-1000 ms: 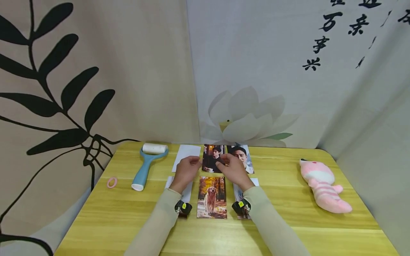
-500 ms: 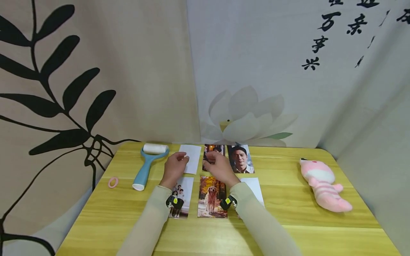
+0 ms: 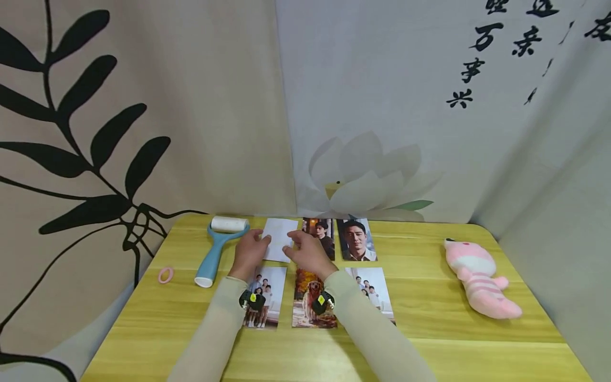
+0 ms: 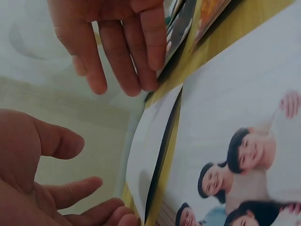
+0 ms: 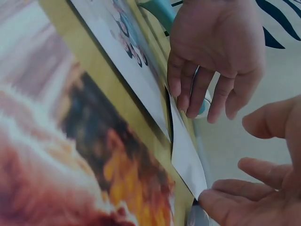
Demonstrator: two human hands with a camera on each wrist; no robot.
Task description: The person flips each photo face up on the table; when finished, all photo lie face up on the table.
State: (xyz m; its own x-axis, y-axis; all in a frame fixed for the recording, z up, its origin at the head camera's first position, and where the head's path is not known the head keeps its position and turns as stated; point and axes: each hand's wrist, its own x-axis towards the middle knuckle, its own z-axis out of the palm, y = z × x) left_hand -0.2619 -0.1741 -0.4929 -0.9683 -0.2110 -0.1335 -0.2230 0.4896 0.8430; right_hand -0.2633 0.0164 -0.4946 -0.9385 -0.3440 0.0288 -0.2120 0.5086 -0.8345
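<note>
A white blank-faced card (image 3: pixel 280 241) lies at the back left of two rows of photos. My left hand (image 3: pixel 248 254) is at its left edge, fingers loosely bent and apart from the thumb. At its right edge is my right hand (image 3: pixel 310 253), partly over a photo of a seated person in black (image 3: pixel 322 229). In the right wrist view, my right fingertips (image 5: pixel 209 200) touch the card's corner (image 5: pixel 186 157); nothing is pinched. Under my left wrist lies a family photo (image 3: pixel 269 292). My right wrist partly covers a dog photo (image 3: pixel 300 313).
A portrait photo (image 3: pixel 357 241) and another family photo (image 3: pixel 379 281) lie right of the hands. A blue-handled lint roller (image 3: pixel 215 254) and a pink ring (image 3: pixel 165 275) are on the left. On the right lies a pink plush toy (image 3: pixel 484 281). Behind the wooden table (image 3: pixel 453 345) hangs a curtain.
Both hands have moved left, from the back middle photo to the white card. The portrait and the right family photo are less covered now. The cards have stayed in place.
</note>
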